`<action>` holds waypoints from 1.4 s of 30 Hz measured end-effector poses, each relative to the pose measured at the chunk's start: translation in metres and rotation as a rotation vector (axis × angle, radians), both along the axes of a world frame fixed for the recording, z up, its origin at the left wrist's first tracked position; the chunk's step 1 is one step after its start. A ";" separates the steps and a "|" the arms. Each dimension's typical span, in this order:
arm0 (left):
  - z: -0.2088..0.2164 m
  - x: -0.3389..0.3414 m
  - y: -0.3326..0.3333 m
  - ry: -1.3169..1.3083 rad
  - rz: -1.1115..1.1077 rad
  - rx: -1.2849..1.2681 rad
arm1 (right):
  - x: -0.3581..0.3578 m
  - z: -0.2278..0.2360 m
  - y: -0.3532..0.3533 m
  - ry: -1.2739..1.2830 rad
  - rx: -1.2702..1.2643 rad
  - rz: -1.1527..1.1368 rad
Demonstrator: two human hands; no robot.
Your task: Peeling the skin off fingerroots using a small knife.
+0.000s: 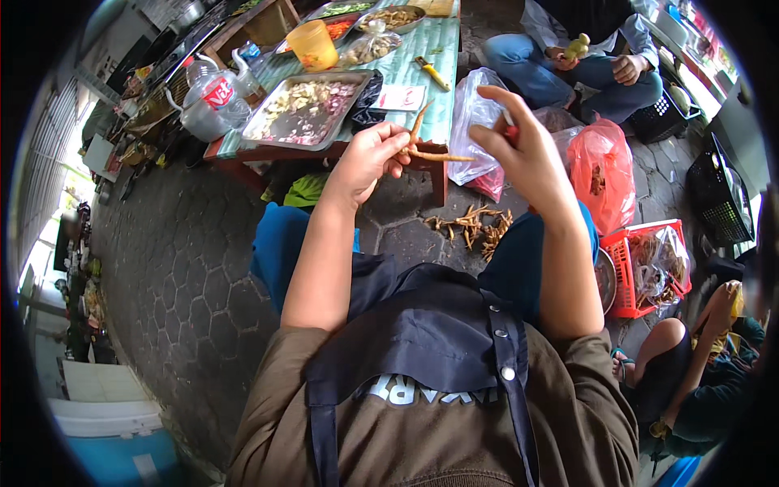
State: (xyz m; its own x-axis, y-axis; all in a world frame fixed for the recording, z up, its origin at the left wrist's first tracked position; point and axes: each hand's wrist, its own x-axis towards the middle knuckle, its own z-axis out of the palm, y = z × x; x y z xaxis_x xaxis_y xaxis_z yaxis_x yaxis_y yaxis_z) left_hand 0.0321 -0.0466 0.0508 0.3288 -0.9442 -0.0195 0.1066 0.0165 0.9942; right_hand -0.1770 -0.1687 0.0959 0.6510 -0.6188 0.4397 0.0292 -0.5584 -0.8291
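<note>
My left hand (369, 158) pinches a brown, forked root (418, 128) with long thin prongs, which looks like fingerroot. One prong points up and another reaches right, toward my other hand. My right hand (529, 162) is raised just right of the root, index finger lifted. Its thumb and curled fingers close around a small red-handled tool (511, 133); I cannot make out any blade. On the paving below, between my knees, lies a pile of similar roots (471, 226).
Ahead stands a low table (406, 77) with a metal tray (280, 128) of chopped onion and garlic, a yellow cup (312, 47) and a yellow-handled knife (434, 75). To the right are plastic bags (600, 170) and a red basket (621, 268). Two people sit nearby, ahead right and lower right.
</note>
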 end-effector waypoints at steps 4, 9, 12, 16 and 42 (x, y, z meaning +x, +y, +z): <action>0.008 -0.009 0.032 0.069 0.023 -0.036 | 0.027 0.001 0.015 0.075 0.046 0.180; 0.003 -0.004 0.056 0.184 -0.020 -0.094 | 0.026 -0.021 0.021 0.060 0.277 0.354; -0.003 -0.004 0.060 0.285 -0.031 -0.110 | 0.021 -0.028 0.029 0.094 0.342 0.503; -0.015 -0.003 0.060 0.330 -0.053 -0.112 | 0.026 -0.044 0.034 0.071 0.326 0.577; -0.028 0.004 0.053 0.590 0.192 -0.187 | 0.046 -0.062 0.032 0.065 0.055 0.155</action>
